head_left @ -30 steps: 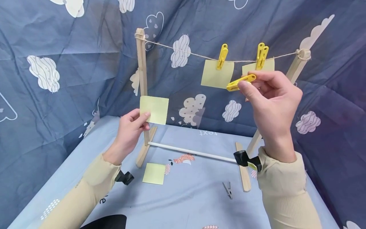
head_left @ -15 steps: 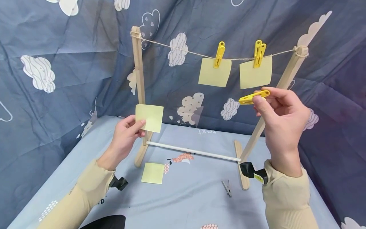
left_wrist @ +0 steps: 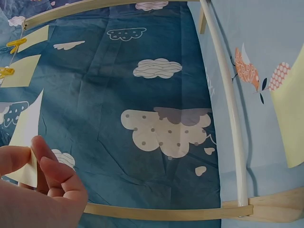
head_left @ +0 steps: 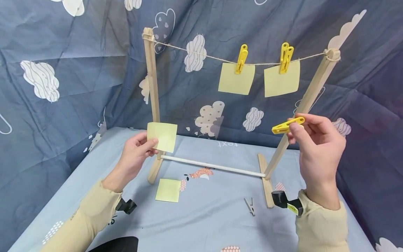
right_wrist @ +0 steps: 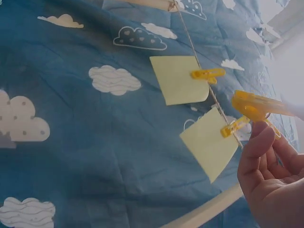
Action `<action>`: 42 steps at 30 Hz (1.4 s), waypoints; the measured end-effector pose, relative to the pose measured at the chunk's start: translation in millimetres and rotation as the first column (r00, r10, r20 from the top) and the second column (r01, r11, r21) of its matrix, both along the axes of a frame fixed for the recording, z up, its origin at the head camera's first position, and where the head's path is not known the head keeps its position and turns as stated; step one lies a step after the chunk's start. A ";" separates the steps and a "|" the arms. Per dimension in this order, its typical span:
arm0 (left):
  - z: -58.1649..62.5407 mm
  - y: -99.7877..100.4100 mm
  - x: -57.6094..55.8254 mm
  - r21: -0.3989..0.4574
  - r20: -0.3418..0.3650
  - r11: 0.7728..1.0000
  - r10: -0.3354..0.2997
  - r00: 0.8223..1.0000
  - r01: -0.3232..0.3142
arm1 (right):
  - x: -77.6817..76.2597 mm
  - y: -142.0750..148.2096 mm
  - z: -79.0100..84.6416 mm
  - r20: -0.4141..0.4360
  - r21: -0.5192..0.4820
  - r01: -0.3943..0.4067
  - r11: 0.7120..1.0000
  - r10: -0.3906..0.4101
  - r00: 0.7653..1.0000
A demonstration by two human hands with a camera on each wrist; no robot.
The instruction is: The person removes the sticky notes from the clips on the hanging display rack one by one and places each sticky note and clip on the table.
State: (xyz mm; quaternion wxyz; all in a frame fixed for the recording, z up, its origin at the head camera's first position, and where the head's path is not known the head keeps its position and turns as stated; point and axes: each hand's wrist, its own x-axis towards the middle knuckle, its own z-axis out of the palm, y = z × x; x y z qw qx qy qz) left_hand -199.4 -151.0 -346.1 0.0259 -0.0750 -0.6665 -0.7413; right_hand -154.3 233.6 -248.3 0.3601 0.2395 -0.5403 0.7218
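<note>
Left hand [head_left: 133, 157]: pinches a square pale-yellow paper note [head_left: 164, 135] near its lower left corner.
Right hand [head_left: 321, 148]: pinches a long yellow plastic peg [head_left: 281, 127] near one end.
Thin brown string [head_left: 259, 64]: higher than both hands.
Two hung yellow notes [head_left: 235, 82]: up and left of the right hand.
Flat yellow note [head_left: 168, 190]: on pale-blue cloth [head_left: 207, 217], below the left hand.
Little grey metal clip [head_left: 250, 208]: below and left of the right hand.

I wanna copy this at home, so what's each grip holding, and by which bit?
Left grip: yellow paper, pinched near its lower left corner in the head view. Right grip: yellow peg, pinched near its holed end.
</note>
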 end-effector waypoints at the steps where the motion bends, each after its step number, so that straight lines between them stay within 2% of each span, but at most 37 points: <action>1: -0.9 -0.7 0.1 -0.008 0.004 1.000 -0.002 1.000 0.002 | 0.4 1.5 -1.9 0.000 -0.001 -0.007 1.000 0.007 1.000; 8: -6.3 -3.8 0.5 -0.070 0.029 0.997 -0.017 0.999 0.019 | 4.7 11.6 -12.6 0.046 0.012 0.004 1.000 -0.005 0.999; 12: -10.8 -6.4 0.5 -0.098 0.035 0.995 -0.030 0.999 0.034 | 6.1 17.4 -20.7 0.094 0.040 0.036 0.999 -0.040 0.995; 21: -23.2 -13.4 -1.1 -0.166 0.086 0.984 -0.051 0.995 0.065 | 4.3 35.2 -47.5 0.200 0.066 0.074 0.995 -0.086 0.976; 25: -29.7 -16.7 -2.4 -0.203 0.109 0.975 -0.065 0.992 0.087 | 6.2 40.8 -57.6 0.299 0.117 0.149 0.982 -0.178 0.937; 29: -35.9 -21.1 -3.2 -0.249 0.133 0.962 -0.078 0.988 0.109 | 9.6 46.4 -66.8 0.419 0.214 0.216 0.953 -0.289 0.861; 32: -40.5 -24.8 -3.9 -0.295 0.154 0.946 -0.091 0.984 0.133 | 10.5 51.7 -74.7 0.460 0.305 0.226 0.925 -0.351 0.816; 34: -43.2 -27.2 -4.4 -0.334 0.166 0.930 -0.106 0.980 0.157 | 10.2 55.6 -82.0 0.449 0.370 0.208 0.905 -0.371 0.813; 39: -51.9 -33.9 -7.2 -0.399 0.191 0.884 -0.177 0.965 0.242 | 9.1 62.4 -99.9 0.368 0.499 0.115 0.859 -0.330 0.869; 41: -55.9 -36.0 -8.5 -0.419 0.204 0.864 -0.209 0.956 0.278 | 9.1 62.9 -105.5 0.363 0.531 0.072 0.844 -0.303 0.881; 42: -57.4 -36.8 -8.7 -0.439 0.210 0.850 -0.218 0.953 0.291 | 9.0 62.4 -107.9 0.367 0.553 0.057 0.831 -0.305 0.879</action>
